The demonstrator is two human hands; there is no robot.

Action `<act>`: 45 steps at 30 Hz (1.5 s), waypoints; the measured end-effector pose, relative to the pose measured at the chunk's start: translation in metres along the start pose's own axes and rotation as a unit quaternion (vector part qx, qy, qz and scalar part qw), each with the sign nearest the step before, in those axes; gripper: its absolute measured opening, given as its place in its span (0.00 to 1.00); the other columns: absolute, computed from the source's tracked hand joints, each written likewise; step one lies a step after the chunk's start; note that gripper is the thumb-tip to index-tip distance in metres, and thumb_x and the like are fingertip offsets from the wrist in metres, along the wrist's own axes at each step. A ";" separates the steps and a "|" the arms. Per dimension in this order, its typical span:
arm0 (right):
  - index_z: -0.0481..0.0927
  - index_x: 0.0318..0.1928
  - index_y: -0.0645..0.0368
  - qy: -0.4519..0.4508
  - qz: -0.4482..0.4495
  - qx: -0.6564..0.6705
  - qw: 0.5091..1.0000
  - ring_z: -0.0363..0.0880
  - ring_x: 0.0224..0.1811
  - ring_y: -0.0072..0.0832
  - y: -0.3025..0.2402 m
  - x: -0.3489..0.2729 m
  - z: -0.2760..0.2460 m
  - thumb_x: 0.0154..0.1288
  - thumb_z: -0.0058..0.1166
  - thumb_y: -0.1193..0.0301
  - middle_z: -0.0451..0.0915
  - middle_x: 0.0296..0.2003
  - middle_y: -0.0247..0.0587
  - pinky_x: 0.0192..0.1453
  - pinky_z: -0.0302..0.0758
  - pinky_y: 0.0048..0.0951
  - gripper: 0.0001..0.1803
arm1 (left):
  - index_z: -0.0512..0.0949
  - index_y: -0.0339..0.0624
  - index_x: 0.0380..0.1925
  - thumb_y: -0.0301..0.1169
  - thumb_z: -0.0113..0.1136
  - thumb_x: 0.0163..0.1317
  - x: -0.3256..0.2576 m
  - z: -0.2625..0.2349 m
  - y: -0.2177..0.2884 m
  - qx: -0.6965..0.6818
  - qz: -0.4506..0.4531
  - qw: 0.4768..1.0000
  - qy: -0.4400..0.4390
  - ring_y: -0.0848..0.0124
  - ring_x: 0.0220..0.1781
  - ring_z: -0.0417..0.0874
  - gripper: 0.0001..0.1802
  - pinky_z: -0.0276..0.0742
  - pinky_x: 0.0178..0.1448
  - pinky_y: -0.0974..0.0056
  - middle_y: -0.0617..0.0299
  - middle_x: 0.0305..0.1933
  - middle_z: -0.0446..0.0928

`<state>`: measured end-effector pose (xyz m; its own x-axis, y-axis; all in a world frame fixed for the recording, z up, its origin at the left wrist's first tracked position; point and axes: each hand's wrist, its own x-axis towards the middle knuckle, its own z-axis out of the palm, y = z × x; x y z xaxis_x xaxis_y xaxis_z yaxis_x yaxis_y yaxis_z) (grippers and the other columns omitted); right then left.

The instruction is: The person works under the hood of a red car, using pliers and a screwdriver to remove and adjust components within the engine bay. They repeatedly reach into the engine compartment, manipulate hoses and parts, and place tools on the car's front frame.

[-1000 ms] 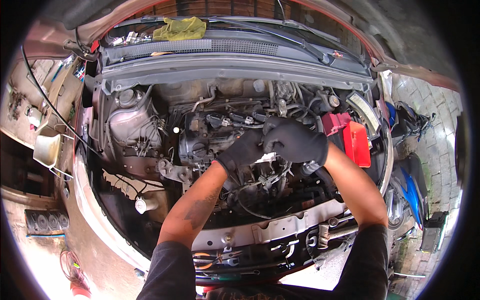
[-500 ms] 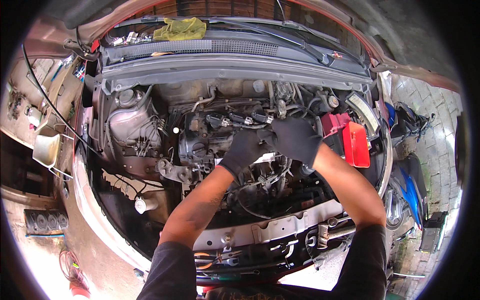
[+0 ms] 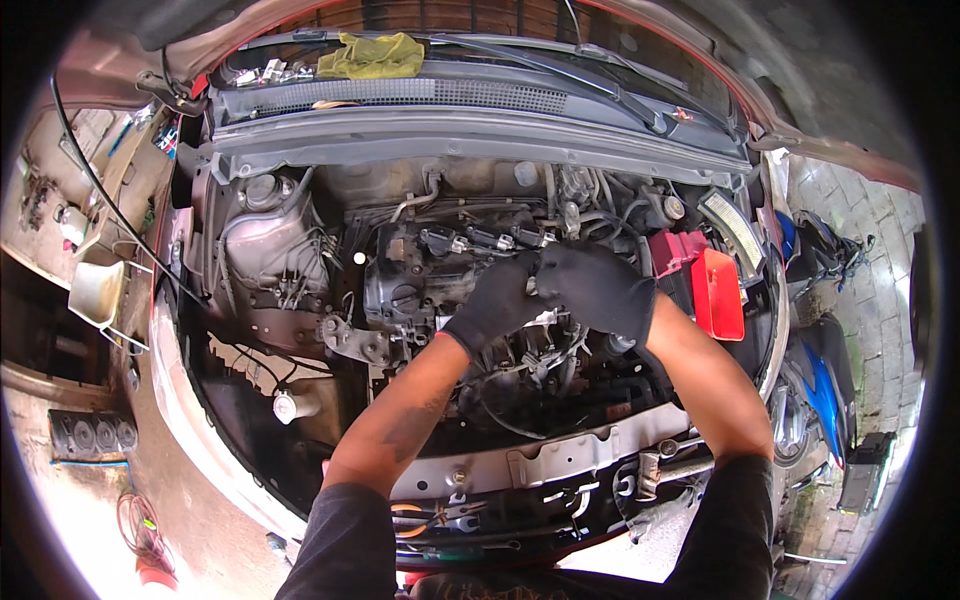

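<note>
Both my hands wear black gloves and meet over the right part of a dark car engine (image 3: 392, 290). My left hand (image 3: 495, 303) has its fingers curled and drawn together. My right hand (image 3: 598, 290) bends in from the right, fingertips close against those of the left. Whatever they pinch between them is hidden by the gloves. Just beyond the fingertips, a row of black ignition coils (image 3: 440, 242) with grey plugs runs along the engine top. Below the hands are hoses and metal engine parts (image 3: 530, 365), partly in shadow.
A red tray (image 3: 718, 295) stands right of the hands beside a pleated air filter (image 3: 733, 222). Pliers (image 3: 425, 517) and wrenches (image 3: 463, 517) lie at the front edge. A yellow cloth (image 3: 372, 57) rests below the windscreen. A capped reservoir (image 3: 288, 407) sits front left.
The view has shifted slightly, so the engine bay appears a little to the right and lower. My hands remain together at the same spot, with the right one turned slightly.
</note>
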<state>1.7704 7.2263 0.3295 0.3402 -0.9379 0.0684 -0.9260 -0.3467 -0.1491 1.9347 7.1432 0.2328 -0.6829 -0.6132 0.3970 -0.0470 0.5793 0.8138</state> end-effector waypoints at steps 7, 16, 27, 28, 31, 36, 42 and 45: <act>0.86 0.36 0.58 -0.058 0.173 0.050 0.982 0.86 0.42 0.50 -0.021 0.012 -0.018 0.59 0.64 0.74 0.83 0.40 0.46 0.47 0.82 0.45 0.05 | 0.84 0.39 0.45 0.36 0.74 0.59 0.001 -0.005 0.004 0.016 0.014 0.997 -0.079 0.43 0.45 0.87 0.17 0.82 0.49 0.48 0.42 0.41 0.86; 0.86 0.38 0.61 -0.022 0.041 0.160 0.986 0.86 0.55 0.47 -0.018 0.009 -0.028 0.65 0.64 0.69 0.87 0.38 0.54 0.56 0.82 0.48 0.08 | 0.85 0.40 0.43 0.34 0.73 0.56 -0.003 0.000 -0.021 0.108 0.012 0.985 -0.136 0.43 0.41 0.87 0.16 0.82 0.48 0.47 0.45 0.36 0.86; 0.86 0.36 0.57 0.015 -0.042 0.214 0.976 0.86 0.47 0.44 -0.002 -0.003 -0.016 0.62 0.66 0.70 0.84 0.39 0.48 0.50 0.84 0.44 0.06 | 0.87 0.42 0.47 0.34 0.74 0.60 -0.008 -0.006 -0.014 0.021 0.020 0.994 -0.104 0.47 0.42 0.90 0.16 0.84 0.48 0.54 0.48 0.38 0.88; 0.85 0.35 0.58 0.004 0.045 0.151 0.988 0.86 0.45 0.45 -0.009 -0.004 -0.016 0.65 0.64 0.68 0.84 0.37 0.50 0.50 0.84 0.44 0.07 | 0.86 0.42 0.49 0.34 0.73 0.60 -0.007 -0.006 -0.017 0.084 0.018 0.991 -0.106 0.47 0.43 0.90 0.17 0.84 0.48 0.54 0.48 0.40 0.88; 0.84 0.36 0.60 -0.108 0.208 0.032 0.972 0.86 0.43 0.47 -0.031 0.011 -0.025 0.67 0.60 0.68 0.84 0.35 0.52 0.49 0.85 0.45 0.08 | 0.87 0.44 0.43 0.34 0.75 0.57 -0.001 -0.009 0.005 0.081 0.003 0.995 -0.063 0.46 0.43 0.89 0.14 0.84 0.46 0.51 0.47 0.38 0.87; 0.86 0.38 0.57 0.051 -0.082 0.109 0.989 0.85 0.45 0.45 0.000 -0.008 -0.013 0.59 0.57 0.76 0.83 0.40 0.49 0.49 0.83 0.42 0.08 | 0.86 0.40 0.41 0.33 0.72 0.60 -0.001 -0.003 -0.012 -0.029 0.052 0.990 -0.127 0.43 0.44 0.88 0.12 0.83 0.45 0.51 0.43 0.42 0.86; 0.87 0.48 0.57 0.096 0.296 0.345 0.885 0.86 0.53 0.46 0.005 -0.013 0.025 0.62 0.58 0.77 0.86 0.50 0.50 0.56 0.82 0.42 0.14 | 0.85 0.40 0.41 0.57 0.70 0.63 -0.005 -0.013 0.008 0.161 -0.032 0.986 -0.017 0.44 0.40 0.88 0.28 0.82 0.43 0.45 0.44 0.39 0.86; 0.83 0.55 0.60 0.003 0.245 0.229 0.942 0.85 0.56 0.50 0.029 -0.037 0.125 0.64 0.60 0.72 0.86 0.52 0.53 0.60 0.81 0.46 0.18 | 0.83 0.39 0.35 0.54 0.66 0.68 -0.004 0.002 0.009 0.096 -0.032 0.994 -0.032 0.40 0.40 0.86 0.25 0.80 0.43 0.41 0.42 0.35 0.85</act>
<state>1.7517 7.2493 0.1993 -0.1118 -0.9872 -0.1141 -0.8041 0.1573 -0.5733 1.9354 7.1523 0.2376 -0.7188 -0.6206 0.3133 -0.2261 0.6349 0.7388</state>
